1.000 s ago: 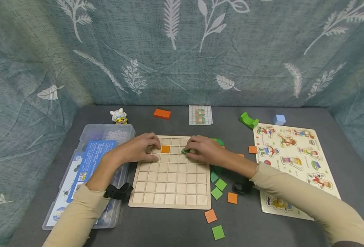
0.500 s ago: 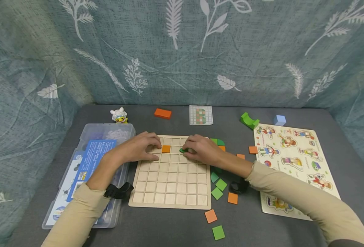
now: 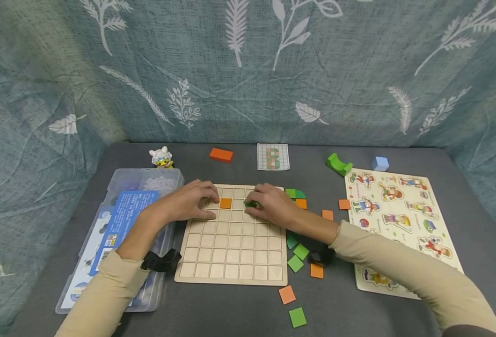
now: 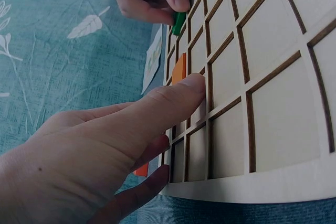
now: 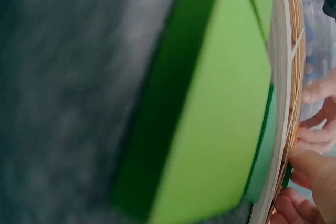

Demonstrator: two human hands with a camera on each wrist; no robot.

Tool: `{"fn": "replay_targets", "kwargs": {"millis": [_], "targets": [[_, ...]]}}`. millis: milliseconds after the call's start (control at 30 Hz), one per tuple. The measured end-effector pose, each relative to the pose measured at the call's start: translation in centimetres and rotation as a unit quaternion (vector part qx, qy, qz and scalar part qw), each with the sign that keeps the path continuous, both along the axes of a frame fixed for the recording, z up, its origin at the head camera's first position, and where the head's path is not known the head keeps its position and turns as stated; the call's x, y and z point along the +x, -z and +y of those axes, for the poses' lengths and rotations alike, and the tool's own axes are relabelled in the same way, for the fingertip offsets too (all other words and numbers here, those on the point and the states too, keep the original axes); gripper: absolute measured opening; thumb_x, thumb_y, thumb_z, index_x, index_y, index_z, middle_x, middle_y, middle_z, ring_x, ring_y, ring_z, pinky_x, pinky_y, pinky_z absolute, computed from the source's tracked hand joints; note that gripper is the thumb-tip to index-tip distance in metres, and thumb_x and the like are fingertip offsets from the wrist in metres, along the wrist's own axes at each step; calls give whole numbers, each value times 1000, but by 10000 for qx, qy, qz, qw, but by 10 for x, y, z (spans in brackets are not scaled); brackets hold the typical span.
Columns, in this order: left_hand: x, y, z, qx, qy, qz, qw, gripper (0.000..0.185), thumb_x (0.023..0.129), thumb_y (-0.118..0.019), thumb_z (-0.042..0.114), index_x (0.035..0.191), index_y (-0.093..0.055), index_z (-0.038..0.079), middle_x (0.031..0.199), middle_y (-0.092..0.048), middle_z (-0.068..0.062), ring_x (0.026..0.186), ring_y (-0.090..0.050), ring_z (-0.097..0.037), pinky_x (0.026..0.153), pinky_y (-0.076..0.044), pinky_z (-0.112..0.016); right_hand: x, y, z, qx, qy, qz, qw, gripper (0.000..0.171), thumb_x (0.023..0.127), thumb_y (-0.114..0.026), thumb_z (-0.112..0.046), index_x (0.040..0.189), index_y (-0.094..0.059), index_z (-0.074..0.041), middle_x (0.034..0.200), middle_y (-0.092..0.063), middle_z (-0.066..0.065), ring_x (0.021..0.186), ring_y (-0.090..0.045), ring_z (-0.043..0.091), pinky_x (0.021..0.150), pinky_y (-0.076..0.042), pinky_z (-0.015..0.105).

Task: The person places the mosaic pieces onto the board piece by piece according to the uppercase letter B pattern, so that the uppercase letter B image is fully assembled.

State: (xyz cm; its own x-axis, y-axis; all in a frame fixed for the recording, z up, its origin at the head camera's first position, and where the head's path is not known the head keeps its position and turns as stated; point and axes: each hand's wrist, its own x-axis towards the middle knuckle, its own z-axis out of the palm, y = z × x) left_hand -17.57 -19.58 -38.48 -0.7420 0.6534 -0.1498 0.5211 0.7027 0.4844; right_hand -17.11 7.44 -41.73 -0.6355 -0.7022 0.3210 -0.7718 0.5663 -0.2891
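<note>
A wooden grid board (image 3: 233, 256) lies mid-table. One orange square tile (image 3: 225, 203) occupies a cell in its second row. My left hand (image 3: 194, 201) rests at the board's upper left, fingers and thumb spread; in the left wrist view its thumb (image 4: 181, 95) lies on the grid beside the orange tile, with other fingers by the outer edge. Between thumb and fingers my right hand (image 3: 273, 205) pinches a small dark green tile (image 4: 179, 23), low over a cell right of the orange one. The green tile's shape is mostly hidden by the fingers.
Loose green tiles (image 3: 301, 251) and orange tiles (image 3: 287, 295) lie right of the board. A plastic case (image 3: 151, 299) stands left, a picture puzzle board (image 3: 408, 224) right. Behind are a patterned card (image 3: 273, 157), orange block (image 3: 221, 155), figurine (image 3: 161, 157), green arch (image 3: 339, 164) and blue cube (image 3: 380, 163).
My right hand has shifted slightly left over the board with the green tile pinched in it. The left hand has stayed in place.
</note>
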Motion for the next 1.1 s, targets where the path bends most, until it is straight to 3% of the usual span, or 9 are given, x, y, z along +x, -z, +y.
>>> {"fn": "replay_targets", "kwargs": {"millis": [433,567,700,833,1100], "targets": [[0,0,0,4,-40,90,10000,30,83,-77,27,107,-70,12,120,-61,-4,107,-52,-24,93,-46,-43,5,-6,-11,394,489,-306,9976,14,89,-71,-27,83,-69,-14,80,-61,1,68,-53,12,58,-43,23],[-1,0,-2,-23,-65,125,9999,29,83,-77,27,107,-70,12,120,-61,-4,107,-52,-24,93,-46,-44,3,-11,-11,273,321,-630,9971,8,89,-71,-19,89,-73,-10,84,-63,4,71,-57,13,59,-45,20],[-1,0,-3,-39,-84,138,9999,29,83,-77,27,107,-70,12,120,-61,-5,108,-52,-25,94,-46,-44,4,-15,-4,183,130,-942,9953,17,88,-70,-14,103,-74,-6,94,-68,7,74,-60,12,63,-46,18],[0,1,-2,-20,-57,104,9999,29,83,-76,28,107,-69,12,121,-61,-5,109,-52,-25,94,-46,-44,12,-19,13,89,216,-1189,9926,25,90,-69,-18,112,-72,-7,104,-69,8,80,-63,14,67,-49,21],[0,2,0,37,-42,94,9999,29,83,-77,27,107,-70,12,121,-61,-5,109,-52,-25,93,-46,-44,34,-20,82,-14,1123,-1160,9869,28,86,-73,-21,111,-72,-9,109,-68,9,95,-65,24,75,-52,37]]}}
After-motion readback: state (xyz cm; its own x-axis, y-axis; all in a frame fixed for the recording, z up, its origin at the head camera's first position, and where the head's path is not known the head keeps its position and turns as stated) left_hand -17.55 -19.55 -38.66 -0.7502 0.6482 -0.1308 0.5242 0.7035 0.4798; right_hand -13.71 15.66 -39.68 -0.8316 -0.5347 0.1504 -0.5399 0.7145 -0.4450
